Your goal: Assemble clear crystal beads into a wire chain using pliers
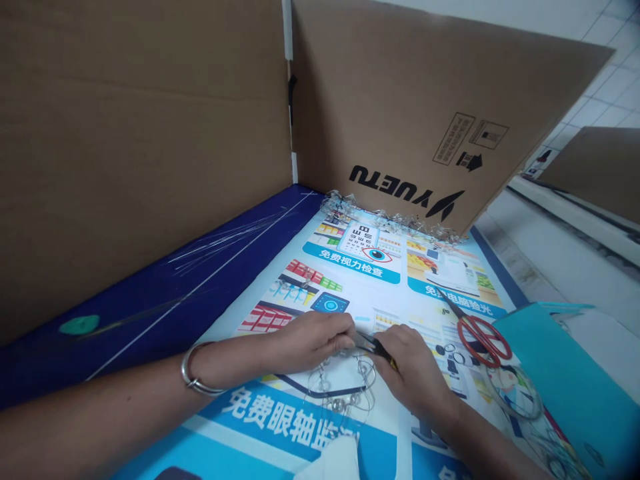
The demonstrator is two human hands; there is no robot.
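Note:
My right hand (413, 367) is closed around the dark handles of a pair of pliers (369, 343), whose metal jaws point left toward my other hand. With fingers pinched together, my left hand (320, 339) meets the jaw tips and grips the top of a wire piece. This looped silver wire piece with clear beads (340, 403) hangs down below both hands, over the printed sheet (360, 317). The exact spot where jaws and wire meet is hidden by my fingers.
Red-handled scissors (484, 341) lie right of my hands, beside a wire coil (517, 393) and a turquoise folder (570, 373). Wire pieces (395, 223) line the foot of the cardboard wall (400, 113). Loose wires (225, 247) and a green object (80, 325) lie left.

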